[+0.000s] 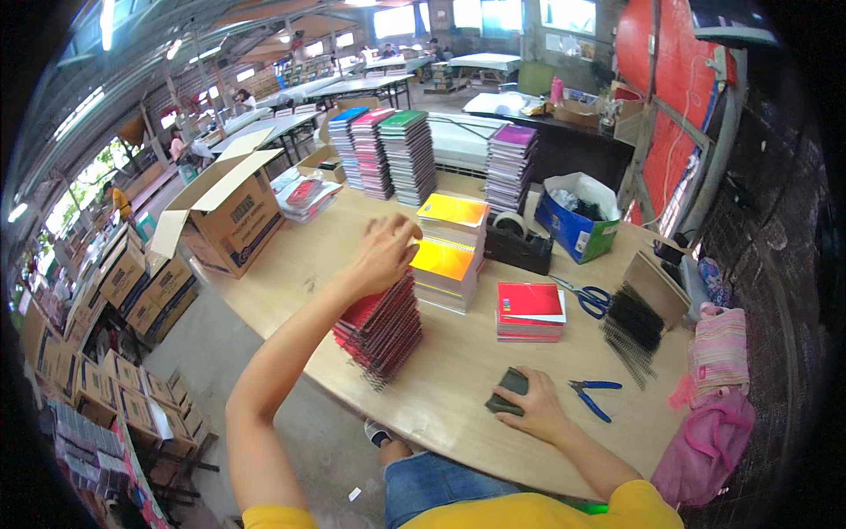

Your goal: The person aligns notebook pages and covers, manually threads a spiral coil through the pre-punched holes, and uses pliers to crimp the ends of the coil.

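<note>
My left hand is over the top of a stack of red spiral-bound notebooks, its fingers bent downward and closed. Whatever they pinch is hidden behind the hand. Right beside those fingers stand stacks of yellow-orange notebooks. Near the table's front edge, my right hand rests on the tabletop, with thumb and fingers around a small dark green block. A short pile of red notebooks lies beyond it. Blue-handled pliers lie just to its right.
Scissors, black binding coils and a black tape dispenser sit on the right side. Tall notebook stacks line the back. An open carton occupies the left edge; a blue-green box stands back right.
</note>
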The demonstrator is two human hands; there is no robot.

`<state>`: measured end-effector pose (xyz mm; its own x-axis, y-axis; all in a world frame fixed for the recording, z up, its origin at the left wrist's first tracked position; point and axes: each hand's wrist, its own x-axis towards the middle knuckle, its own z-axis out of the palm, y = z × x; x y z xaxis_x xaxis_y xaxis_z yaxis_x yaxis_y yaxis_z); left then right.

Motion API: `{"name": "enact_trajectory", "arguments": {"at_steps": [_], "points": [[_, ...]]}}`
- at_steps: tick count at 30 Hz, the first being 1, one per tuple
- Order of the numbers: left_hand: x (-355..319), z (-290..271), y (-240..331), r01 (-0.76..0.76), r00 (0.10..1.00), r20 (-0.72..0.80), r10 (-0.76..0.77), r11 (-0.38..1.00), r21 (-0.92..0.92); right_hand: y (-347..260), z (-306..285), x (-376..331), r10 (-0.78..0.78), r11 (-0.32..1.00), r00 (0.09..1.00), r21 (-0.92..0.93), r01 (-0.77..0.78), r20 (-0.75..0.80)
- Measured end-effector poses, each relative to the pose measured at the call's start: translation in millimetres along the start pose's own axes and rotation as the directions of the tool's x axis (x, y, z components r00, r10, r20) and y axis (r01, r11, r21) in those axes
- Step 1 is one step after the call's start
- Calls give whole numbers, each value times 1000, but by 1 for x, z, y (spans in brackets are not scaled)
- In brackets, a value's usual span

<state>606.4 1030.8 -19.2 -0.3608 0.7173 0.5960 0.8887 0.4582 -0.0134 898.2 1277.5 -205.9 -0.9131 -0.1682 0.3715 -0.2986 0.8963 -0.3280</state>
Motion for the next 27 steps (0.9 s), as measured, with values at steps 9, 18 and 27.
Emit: {"name": "enact_trajectory", "arguments": {"at_steps": [9,18,27], "points": [[17,169,101,582,811,233,-536,702,-410,45,-67,-26,293,955,908,128,-266,-299],[39,220,107,825,565,441,-698,497,-270,119,-91,-45,502,851,713,133,-508,-490],[-86,88,182,311,809,-316,-495,818,-484,101,-89,-68,587,774,755,-68,-629,-292]]}}
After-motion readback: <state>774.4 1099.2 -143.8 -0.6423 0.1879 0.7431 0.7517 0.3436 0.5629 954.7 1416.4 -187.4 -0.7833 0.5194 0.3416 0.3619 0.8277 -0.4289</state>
